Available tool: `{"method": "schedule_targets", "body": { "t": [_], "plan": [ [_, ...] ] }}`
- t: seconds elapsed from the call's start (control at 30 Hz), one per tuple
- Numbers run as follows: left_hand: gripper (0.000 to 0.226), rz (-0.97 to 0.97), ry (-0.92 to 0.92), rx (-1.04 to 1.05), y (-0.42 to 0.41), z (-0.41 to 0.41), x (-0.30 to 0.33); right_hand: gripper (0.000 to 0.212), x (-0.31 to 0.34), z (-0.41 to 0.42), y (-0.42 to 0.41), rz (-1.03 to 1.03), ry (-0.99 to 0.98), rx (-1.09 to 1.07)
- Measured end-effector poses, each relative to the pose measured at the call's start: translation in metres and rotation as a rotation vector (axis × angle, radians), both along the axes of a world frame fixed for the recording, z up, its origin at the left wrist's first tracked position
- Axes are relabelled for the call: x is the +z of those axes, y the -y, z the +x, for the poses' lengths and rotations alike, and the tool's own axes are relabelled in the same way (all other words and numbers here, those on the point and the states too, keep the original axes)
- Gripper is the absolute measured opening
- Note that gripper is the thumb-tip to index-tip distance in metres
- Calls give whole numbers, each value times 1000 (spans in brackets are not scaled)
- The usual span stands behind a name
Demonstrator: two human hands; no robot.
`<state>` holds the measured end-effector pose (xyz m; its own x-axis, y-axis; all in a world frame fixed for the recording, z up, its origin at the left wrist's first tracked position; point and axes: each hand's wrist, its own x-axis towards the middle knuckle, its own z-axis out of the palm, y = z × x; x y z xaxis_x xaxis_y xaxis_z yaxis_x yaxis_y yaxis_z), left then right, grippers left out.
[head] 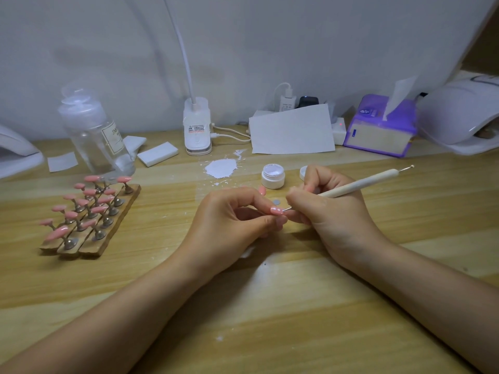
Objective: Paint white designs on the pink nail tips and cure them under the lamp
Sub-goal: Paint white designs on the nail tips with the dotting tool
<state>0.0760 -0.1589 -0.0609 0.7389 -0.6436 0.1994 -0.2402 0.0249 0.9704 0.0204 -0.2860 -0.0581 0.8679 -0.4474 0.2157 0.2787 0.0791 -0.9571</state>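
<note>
Head view, wooden desk (270, 306). Left hand (229, 225), fingers curled, pinching a pink nail tip (276, 211) between thumb and forefinger at centre frame; white dots visible on the tip's surface. Right hand (329, 211), fingers curled round a cream-handled dotting tool (359, 183), held pen-fashion — fine metal point touching or just beside the edge of the held nail tip, the far end carrying a second small ball point and angled up to the right. Just behind the hands: an open white pot (273, 176) of white gel, its lid (303, 172) partly hidden behind the right hand, and a small grey disc (276, 202) lying on the desk. Farther back, a patch of spilled white material (221, 168). At left, a wooden stand (108, 233) bearing rows of pink nail tips on metal stems, beside a clear pump bottle (94, 130). Along the back edge — white sponge blocks (158, 153), the clip base of a desk light (197, 125), a sheet of paper (291, 129), a purple tissue pack (380, 125). At far right, a white curing lamp (459, 114), well apart from the held tip.
</note>
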Motion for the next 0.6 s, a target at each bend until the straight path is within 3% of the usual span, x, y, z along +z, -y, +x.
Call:
{"method": "schedule_targets", "body": {
  "t": [0.6],
  "plan": [
    [25, 19, 9, 0, 0, 1, 0, 41, 0, 0, 0, -13, 4, -11]
  ]
}}
